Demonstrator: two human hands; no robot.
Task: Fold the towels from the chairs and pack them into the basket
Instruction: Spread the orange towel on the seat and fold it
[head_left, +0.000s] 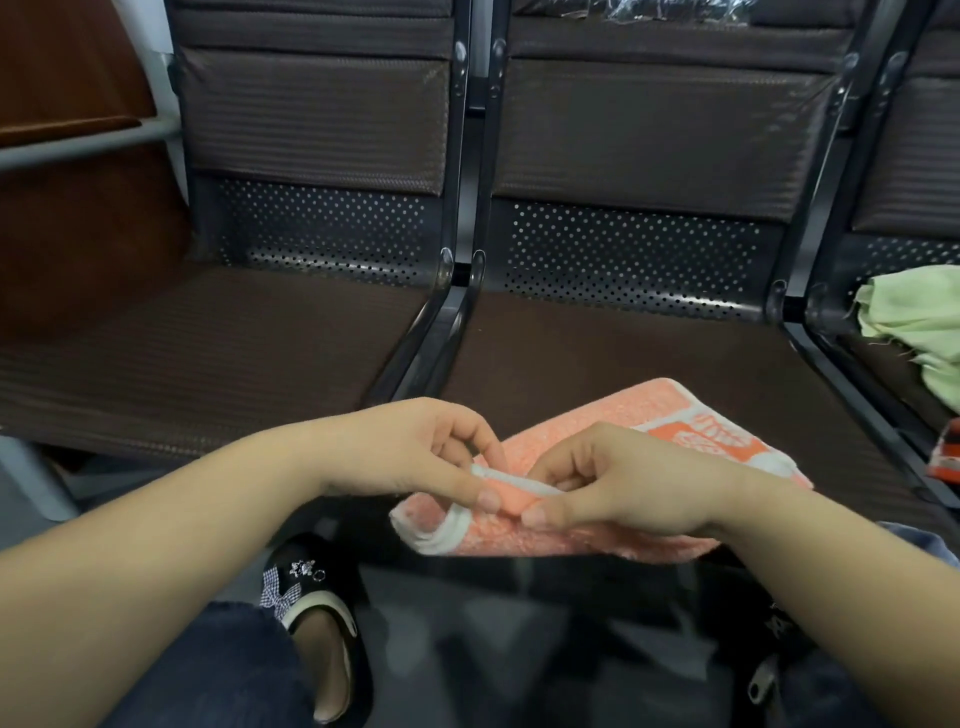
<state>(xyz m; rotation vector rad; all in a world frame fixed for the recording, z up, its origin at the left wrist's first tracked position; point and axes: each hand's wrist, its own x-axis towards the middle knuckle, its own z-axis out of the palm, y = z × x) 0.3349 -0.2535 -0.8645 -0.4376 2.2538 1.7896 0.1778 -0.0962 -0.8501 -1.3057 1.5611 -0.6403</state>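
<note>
An orange and white towel (613, 426) lies partly folded on the front edge of the middle chair seat (597, 348). My left hand (415, 452) pinches the towel's white-trimmed near edge between thumb and fingers. My right hand (628, 478) pinches the same edge just to the right, the two hands almost touching. A pale green towel (914, 322) lies crumpled on the seat of the chair at the far right. No basket can be made out.
A row of dark brown padded chairs with perforated metal backs stands ahead; the left seat (208, 353) holds nothing. A small orange object (948, 457) shows at the right edge. My left foot in a dark slipper (317, 623) rests on the floor below.
</note>
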